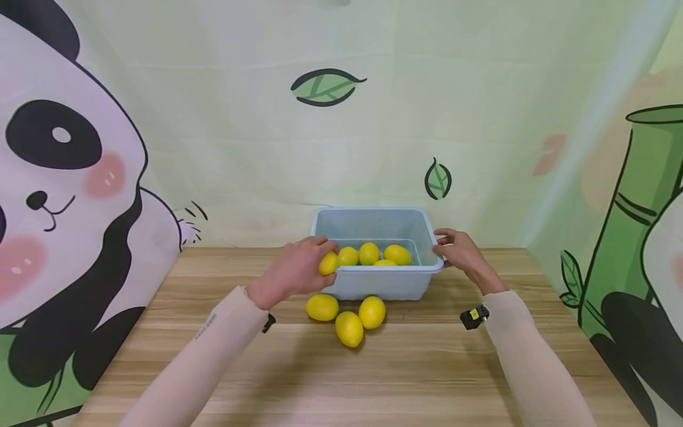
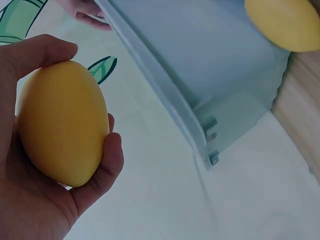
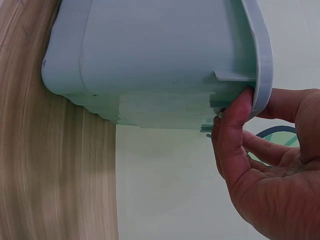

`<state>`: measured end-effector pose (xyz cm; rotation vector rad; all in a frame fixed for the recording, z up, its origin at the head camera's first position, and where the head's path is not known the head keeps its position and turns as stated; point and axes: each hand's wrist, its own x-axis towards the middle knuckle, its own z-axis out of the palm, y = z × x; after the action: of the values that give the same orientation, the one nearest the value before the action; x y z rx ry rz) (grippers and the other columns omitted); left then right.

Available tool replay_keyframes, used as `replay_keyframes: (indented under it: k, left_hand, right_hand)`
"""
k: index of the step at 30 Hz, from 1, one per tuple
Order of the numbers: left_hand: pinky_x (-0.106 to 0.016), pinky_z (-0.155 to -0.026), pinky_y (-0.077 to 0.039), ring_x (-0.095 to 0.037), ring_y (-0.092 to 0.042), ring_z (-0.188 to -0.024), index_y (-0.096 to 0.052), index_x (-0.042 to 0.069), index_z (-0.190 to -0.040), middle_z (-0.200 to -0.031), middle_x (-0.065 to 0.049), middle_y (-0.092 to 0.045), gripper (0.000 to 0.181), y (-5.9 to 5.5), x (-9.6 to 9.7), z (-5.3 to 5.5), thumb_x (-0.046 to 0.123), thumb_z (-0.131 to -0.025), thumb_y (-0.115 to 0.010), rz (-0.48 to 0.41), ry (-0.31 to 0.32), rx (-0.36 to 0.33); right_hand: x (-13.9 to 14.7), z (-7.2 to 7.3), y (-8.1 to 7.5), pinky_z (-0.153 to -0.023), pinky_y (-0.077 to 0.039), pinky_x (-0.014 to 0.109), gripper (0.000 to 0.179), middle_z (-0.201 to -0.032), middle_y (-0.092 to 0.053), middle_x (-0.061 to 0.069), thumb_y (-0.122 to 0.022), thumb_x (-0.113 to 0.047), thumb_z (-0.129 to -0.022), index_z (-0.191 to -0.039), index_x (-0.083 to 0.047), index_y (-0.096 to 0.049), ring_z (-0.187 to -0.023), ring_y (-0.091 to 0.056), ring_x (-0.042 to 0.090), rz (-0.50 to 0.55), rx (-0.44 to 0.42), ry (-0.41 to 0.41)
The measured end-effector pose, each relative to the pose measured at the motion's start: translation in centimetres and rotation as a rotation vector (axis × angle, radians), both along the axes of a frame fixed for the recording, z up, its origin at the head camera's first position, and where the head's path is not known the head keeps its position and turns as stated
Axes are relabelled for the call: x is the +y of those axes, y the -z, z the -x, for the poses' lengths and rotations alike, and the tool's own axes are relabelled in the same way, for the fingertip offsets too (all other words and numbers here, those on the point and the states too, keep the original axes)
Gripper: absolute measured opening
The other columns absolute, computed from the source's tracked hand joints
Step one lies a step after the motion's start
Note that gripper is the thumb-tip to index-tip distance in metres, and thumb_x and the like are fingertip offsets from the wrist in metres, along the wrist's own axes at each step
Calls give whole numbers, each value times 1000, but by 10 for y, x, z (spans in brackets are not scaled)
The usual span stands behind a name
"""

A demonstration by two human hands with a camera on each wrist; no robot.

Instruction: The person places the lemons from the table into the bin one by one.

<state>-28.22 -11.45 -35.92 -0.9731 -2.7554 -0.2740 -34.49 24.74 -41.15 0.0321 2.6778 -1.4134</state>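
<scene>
Tabletop (image 1: 416, 373) — three lemons (image 1: 349, 330) beside bin (image 1: 384, 286)

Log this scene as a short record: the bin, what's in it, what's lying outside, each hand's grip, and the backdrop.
Bin: light blue, upright on a wood-grain table
In bin: four lemons visible
On table: three lemons, in front of the bin
Left-hand grip: holds another lemon by the bin's near left corner
Right-hand grip: holds the bin's right rim
Backdrop: pale green, with panda and leaf drawings
</scene>
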Motion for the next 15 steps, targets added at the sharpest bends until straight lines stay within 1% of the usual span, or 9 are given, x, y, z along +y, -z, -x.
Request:
replay_keyframes:
  k: [5,10,15]
  left_hand:
    - [-27,-52,-42,-17,-54,-75,-64,16,-113,-97,-1,-64,35,-9,3,8,31,-82,-71,8,-23,1]
    - [-27,-51,-40,-18,-54,-74,-63,17,-114,-101,-2,-64,36,-16,7,16,33,-83,-71,7,-41,-6]
    - [-27,-51,-40,-18,-52,-70,-63,17,-114,-98,-1,-62,35,-21,12,24,33,-84,-69,-2,-46,-17]
  right_hand:
    - [0,-1,-2,-74,-61,33,55,-131,-51,26,-56,-13,-95,-146,-2,-40,-105,-62,35,-9,1,3]
    - [0,-1,-2,-76,-61,34,55,-134,-50,27,-55,-13,-96,-147,-2,-39,-111,-60,40,0,-8,1]
    - [-1,-1,-2,-76,-61,34,55,-134,-50,26,-55,-13,-96,-148,-2,-39,-113,-59,42,2,-7,3]
